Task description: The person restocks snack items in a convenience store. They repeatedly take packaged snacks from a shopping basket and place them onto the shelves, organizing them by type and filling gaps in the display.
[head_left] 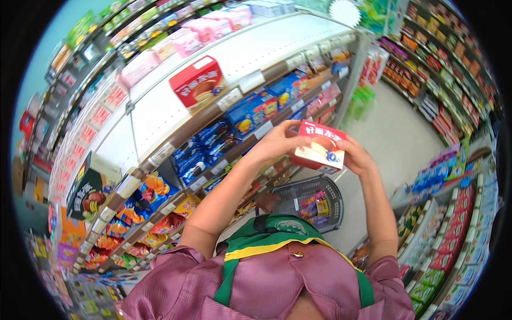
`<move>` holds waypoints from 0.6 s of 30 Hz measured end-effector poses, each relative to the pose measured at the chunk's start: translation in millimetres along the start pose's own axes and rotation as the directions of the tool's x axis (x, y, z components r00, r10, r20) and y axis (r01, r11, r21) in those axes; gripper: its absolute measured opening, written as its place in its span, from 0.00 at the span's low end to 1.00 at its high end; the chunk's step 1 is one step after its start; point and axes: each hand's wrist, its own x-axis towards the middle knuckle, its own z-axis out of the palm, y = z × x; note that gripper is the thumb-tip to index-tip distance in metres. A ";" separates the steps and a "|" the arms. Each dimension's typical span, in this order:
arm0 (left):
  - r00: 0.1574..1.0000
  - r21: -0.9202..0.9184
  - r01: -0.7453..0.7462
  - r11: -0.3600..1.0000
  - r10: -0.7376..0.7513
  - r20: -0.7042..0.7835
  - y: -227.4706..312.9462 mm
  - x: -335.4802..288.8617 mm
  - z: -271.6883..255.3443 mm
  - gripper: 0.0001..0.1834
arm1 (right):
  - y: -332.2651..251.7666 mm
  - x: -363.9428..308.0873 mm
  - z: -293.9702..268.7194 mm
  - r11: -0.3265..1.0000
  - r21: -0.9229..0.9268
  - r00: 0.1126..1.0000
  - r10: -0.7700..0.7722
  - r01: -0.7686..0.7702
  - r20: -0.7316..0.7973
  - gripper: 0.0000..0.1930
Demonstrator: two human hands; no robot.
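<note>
Between my two hands is a red and white snack box (319, 146) with a picture of round cakes on its front, held out over the aisle. My left hand (278, 142) grips its left side, thumb across the front face. Around the right side curl the fingers of my right hand (356, 154). A similar red box (197, 82) stands by itself on the white top shelf (256, 45) to the left. Below my hands, a grey shopping basket (337, 205) sits on the floor with several colourful packets (314, 208) in it.
Lower shelves on the left carry blue snack packs (205, 149) and orange chip bags (154, 186). A dark green box (90, 186) stands at the top shelf's near end. Stocked shelves (453, 229) line the aisle's right side. Pale floor (397, 144) runs between.
</note>
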 end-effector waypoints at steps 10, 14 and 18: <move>0.815 0.862 -0.353 0.364 0.572 0.092 84.7 -21.6 -26.6 0.45 | -123.3 60.3 58.3 0.410 -0.796 0.895 -0.203 0.446 0.397 0.40; 0.688 0.972 -0.235 0.027 0.711 0.146 160.6 -13.7 -49.1 0.38 | -177.4 99.5 97.7 0.155 -0.829 0.813 -0.357 0.537 0.460 0.40; 0.754 0.996 -0.061 -0.063 0.651 0.087 215.0 0.7 -86.6 0.39 | -214.7 152.9 122.1 0.053 -0.805 0.756 -0.387 0.590 0.529 0.39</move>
